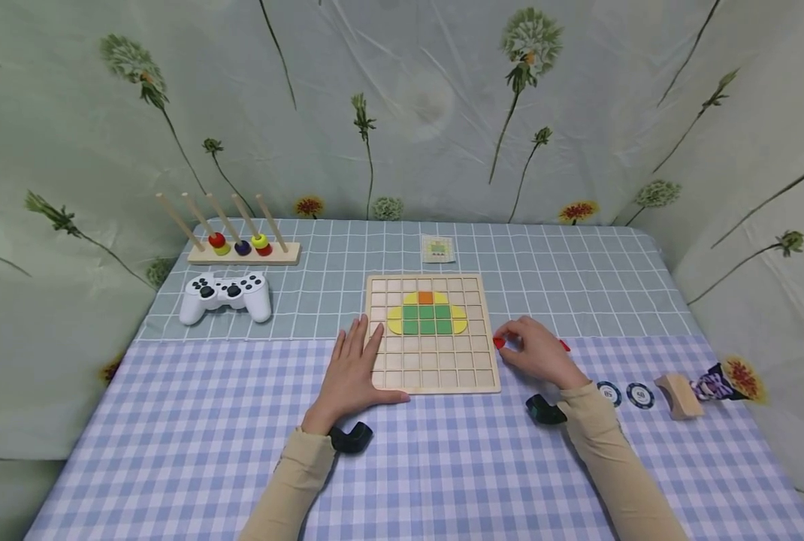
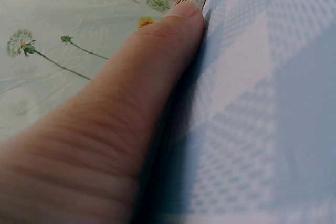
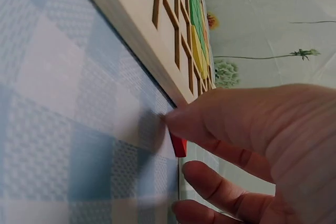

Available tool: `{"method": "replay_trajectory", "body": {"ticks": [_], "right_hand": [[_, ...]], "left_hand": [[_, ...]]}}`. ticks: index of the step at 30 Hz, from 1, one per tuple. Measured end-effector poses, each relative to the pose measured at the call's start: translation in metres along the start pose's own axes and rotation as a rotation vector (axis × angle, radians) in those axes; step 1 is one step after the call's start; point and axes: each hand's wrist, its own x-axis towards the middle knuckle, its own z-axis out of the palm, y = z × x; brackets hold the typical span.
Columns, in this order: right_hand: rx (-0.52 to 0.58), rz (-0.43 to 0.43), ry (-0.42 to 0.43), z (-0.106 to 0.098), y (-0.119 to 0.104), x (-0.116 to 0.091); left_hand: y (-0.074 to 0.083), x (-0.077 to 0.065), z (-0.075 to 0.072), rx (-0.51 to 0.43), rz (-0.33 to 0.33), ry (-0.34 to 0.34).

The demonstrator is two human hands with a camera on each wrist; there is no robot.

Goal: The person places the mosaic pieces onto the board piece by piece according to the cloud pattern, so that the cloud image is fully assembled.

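A wooden grid board (image 1: 436, 368) lies on the table. In its upper cells sit green square tiles (image 1: 427, 319), yellow rounded tiles (image 1: 460, 321) and an orange tile (image 1: 426, 298). My left hand (image 1: 353, 376) rests at the board's lower left corner, fingers straight over the left side, thumb along the near edge. Just off the board's right edge, my right hand (image 1: 536, 352) pinches a small red tile (image 3: 179, 146) between thumb and forefinger, low over the cloth. Another red piece (image 1: 564, 346) shows behind that hand, partly hidden by it.
Behind the board lies a small pattern card (image 1: 439, 249). A bead stacker (image 1: 280, 255) and a white game controller (image 1: 226, 293) stand at the back left. Rightward are two poker chips (image 1: 641, 396), a wooden arch block (image 1: 681, 397) and a purple packet (image 1: 716, 384).
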Motion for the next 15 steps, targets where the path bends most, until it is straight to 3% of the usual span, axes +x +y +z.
{"method": "replay_trajectory", "body": {"ticks": [15], "right_hand": [[0.012,0.038,0.018,-0.0020,0.0016,-0.0049]], "left_hand": [[-0.0005,0.0004,0.0021,0.015,-0.005,-0.007]]}}
